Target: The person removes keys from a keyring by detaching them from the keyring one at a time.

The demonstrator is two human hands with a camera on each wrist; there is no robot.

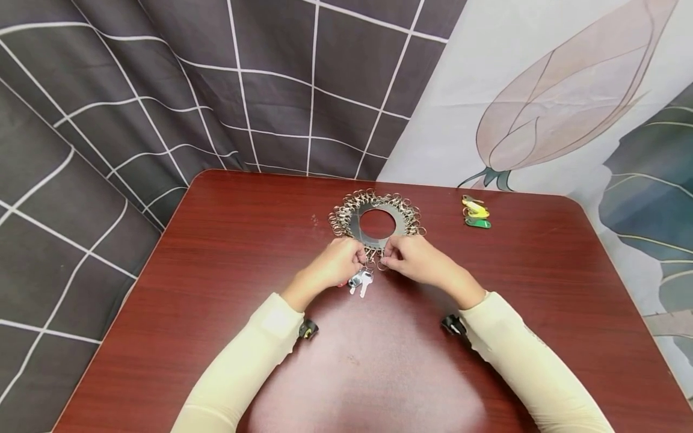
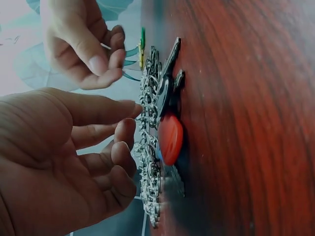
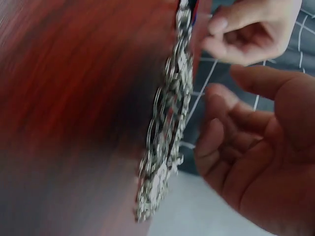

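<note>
A flat grey ring [image 1: 355, 224] rimmed with several metal clasps and split rings [image 3: 170, 113] lies on the table. My left hand [image 1: 343, 260] is at its near edge, fingers bent, thumb and forefinger tips close together beside the clasps; whether they pinch one is unclear. Below these fingertips, keys [image 1: 366, 282] and a red tag [image 2: 171, 140] hang off the near edge onto the table. My right hand [image 1: 414, 257] hovers at the near right edge. In the right wrist view its thumb stands apart from loosely bent fingers [image 3: 216, 96], with nothing visible between them.
Yellow and green key tags [image 1: 476, 211] lie near the table's back right. The reddish-brown table [image 1: 260, 240] backs onto a dark gridded curtain [image 1: 281, 96] and a pale flower-print cloth [image 1: 444, 132]. Dark cameras [image 1: 308, 328] are on the wrists.
</note>
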